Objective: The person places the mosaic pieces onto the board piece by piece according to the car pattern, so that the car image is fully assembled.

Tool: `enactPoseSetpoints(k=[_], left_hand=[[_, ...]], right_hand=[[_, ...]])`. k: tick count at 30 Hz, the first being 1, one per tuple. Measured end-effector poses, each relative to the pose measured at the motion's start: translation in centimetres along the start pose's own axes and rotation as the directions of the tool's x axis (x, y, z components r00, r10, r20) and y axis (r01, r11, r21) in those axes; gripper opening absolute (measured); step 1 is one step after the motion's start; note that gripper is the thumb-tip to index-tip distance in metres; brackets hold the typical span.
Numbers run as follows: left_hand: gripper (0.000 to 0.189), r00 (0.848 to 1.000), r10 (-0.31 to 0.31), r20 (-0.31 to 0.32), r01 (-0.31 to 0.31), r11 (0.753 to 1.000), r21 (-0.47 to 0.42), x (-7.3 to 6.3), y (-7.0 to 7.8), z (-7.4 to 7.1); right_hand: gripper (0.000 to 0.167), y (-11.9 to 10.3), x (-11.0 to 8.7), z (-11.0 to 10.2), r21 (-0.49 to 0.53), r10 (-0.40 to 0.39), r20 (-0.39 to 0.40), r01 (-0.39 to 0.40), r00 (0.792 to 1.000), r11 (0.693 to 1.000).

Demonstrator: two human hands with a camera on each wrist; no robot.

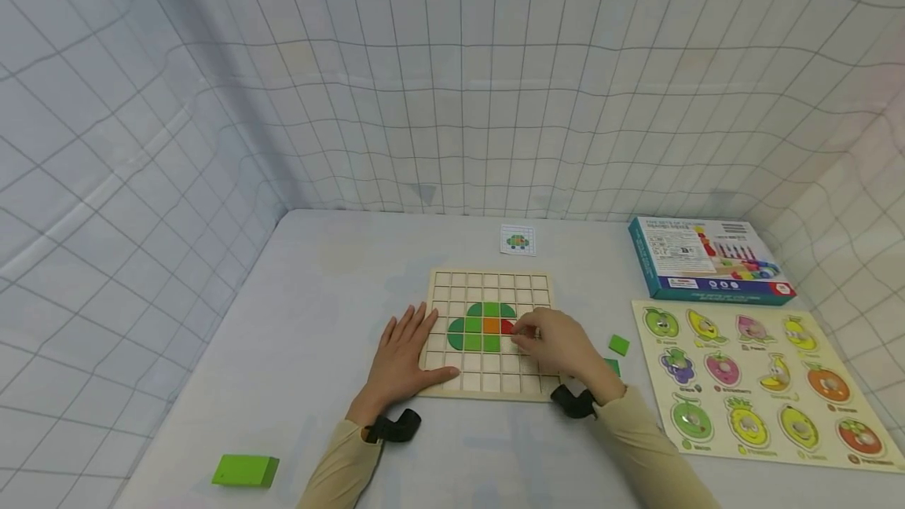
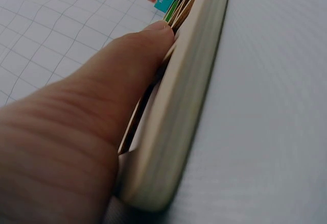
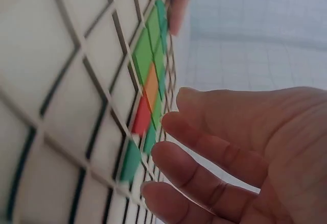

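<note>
A wooden grid board (image 1: 488, 391) lies flat in the middle. On it, light green squares (image 1: 474, 342), dark green rounded pieces (image 1: 456, 334), an orange square (image 1: 492, 326) and a red piece (image 1: 507, 326) form a shape. My left hand (image 1: 403, 356) rests spread along the board's left side, thumb over the near edge. My right hand (image 1: 558, 340) bends over the right part, fingertips beside the red piece. In the right wrist view the loosely bent fingers (image 3: 179, 168) show nothing between them. A dark green piece (image 3: 130, 162) lies beyond the red one there.
Behind the board lies a picture card (image 1: 518, 240). To the right are a loose green square (image 1: 619, 345), a green piece (image 1: 612, 367) partly hidden by the wrist, a fruit puzzle board (image 1: 767, 383) and a boxed set (image 1: 707, 258). A green block (image 1: 244, 470) lies front left.
</note>
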State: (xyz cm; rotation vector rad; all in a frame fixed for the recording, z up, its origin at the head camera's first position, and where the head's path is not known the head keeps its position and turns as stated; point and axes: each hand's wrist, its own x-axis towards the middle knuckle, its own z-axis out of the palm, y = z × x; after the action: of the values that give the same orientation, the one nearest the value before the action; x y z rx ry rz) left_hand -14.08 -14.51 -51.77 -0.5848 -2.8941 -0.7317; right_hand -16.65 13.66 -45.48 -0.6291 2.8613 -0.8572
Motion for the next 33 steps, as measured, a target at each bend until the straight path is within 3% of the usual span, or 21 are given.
enactPoseSetpoints(k=[13,19,33], left_hand=[[0.099,1.000,-0.001,0.002,0.001,1.000,0.006,0.1,0.0,-0.1],[0.098,1.000,0.002,0.001,-0.002,1.000,0.000,0.0,0.0,0.0],[0.098,1.000,0.005,-0.003,-0.005,1.000,-0.003,0.0,0.0,0.1]], right_hand=[[0.017,5.9,-4.3,-4.9,-0.009,0.173,-0.102,-0.175,0.980,0.985],[0.021,7.5,-5.3,-6.0,-0.045,0.269,-0.070,-0.272,0.961,0.961],[0.024,8.7,-6.1,-6.2,-0.022,0.350,0.000,-0.350,0.937,0.937]])
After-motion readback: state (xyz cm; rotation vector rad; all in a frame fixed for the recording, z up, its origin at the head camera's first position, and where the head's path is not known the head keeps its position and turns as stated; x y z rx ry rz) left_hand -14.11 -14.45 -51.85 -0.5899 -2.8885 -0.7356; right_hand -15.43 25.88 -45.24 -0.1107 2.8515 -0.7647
